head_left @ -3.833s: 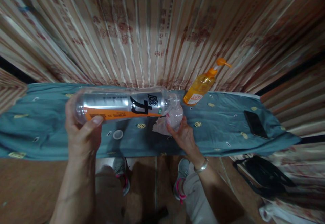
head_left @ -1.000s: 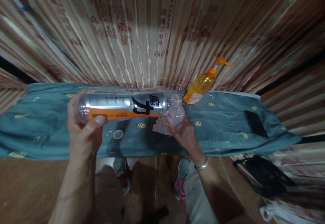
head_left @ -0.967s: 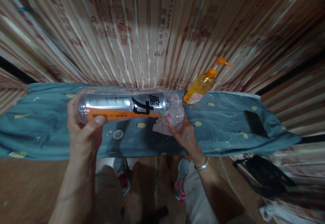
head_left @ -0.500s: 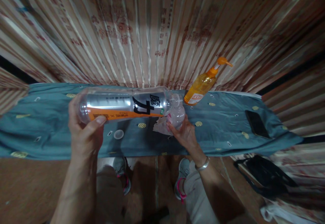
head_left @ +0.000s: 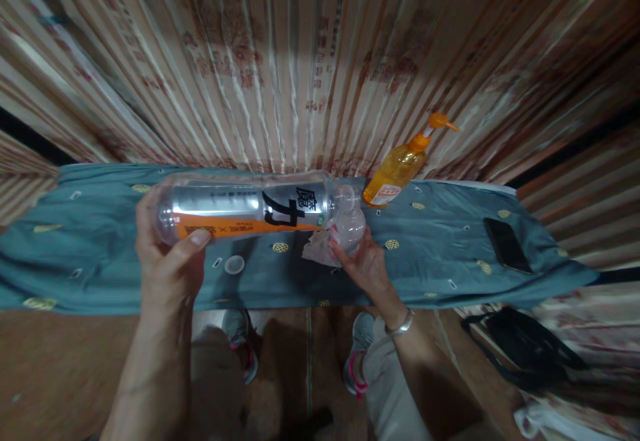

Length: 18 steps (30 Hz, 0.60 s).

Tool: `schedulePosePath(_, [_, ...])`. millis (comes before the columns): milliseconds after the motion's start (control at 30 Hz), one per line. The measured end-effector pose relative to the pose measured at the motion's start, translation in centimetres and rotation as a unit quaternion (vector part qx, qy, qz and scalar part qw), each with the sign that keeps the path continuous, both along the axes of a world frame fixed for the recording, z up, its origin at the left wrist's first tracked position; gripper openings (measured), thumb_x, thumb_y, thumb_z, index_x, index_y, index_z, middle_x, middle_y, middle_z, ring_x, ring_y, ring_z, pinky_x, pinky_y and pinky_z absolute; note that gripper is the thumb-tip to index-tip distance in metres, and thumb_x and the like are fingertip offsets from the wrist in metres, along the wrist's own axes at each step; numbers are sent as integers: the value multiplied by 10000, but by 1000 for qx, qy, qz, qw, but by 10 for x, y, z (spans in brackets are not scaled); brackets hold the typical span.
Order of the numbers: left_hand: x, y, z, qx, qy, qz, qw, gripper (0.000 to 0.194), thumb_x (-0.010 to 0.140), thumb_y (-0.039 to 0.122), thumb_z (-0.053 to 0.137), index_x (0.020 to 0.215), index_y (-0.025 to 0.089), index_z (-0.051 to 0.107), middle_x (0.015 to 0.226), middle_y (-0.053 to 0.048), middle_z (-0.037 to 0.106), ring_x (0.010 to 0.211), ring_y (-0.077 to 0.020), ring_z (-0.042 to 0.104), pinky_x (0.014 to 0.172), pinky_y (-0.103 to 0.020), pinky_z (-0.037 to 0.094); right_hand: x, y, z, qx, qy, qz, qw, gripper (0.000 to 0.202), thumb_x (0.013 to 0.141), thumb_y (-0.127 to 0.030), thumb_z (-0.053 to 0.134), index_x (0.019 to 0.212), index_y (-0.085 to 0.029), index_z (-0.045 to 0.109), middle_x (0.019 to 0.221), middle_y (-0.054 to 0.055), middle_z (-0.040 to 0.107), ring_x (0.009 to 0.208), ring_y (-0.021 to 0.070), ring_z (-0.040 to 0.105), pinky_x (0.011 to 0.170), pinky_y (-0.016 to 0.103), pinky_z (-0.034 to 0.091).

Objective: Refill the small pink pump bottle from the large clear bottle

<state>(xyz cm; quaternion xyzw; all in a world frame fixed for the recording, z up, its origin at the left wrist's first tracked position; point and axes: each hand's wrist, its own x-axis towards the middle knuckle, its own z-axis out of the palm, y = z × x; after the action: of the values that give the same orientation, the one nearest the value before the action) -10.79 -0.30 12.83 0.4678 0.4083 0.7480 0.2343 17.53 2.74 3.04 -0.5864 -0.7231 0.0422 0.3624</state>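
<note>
My left hand is wrapped round the base of a large clear drink bottle with a silver and orange label. It lies nearly level in the air, its neck pointing right. At that neck, my right hand grips a small clear plastic bottle with a pinkish mark on its side. The two mouths meet or nearly meet; I cannot tell which. Beneath the small bottle a crumpled pale tissue rests on the cloth. A round translucent cap lies near my left hand.
A patterned teal cloth covers the narrow table. An orange pump bottle stands at the back, right of the bottles. A black phone lies at the right. Behind hangs a pleated curtain; a dark bag sits at lower right.
</note>
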Motion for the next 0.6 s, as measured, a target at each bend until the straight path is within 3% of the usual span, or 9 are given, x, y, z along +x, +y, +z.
schedulePosePath(233, [2,0,1,-17,-6,17,1000,781,365,439,902,1099,335,655,1187,-21,635,1191,-319,553,1150,-627,291,0,0,-3,8,-6,-8,1000,788,838,-613,577,1319,-3,444,945,237,709,865,327,711,702,444,587])
schedulePosePath(600, [-3,-1,-2,-5,22,5,1000,739,443,427,883,1138,354,644,1221,-16,619,1240,-324,534,1148,-613,319,0,1,-1,10,-13,-6,1000,845,852,-698,479,1294,22,467,951,246,715,851,331,719,680,427,584])
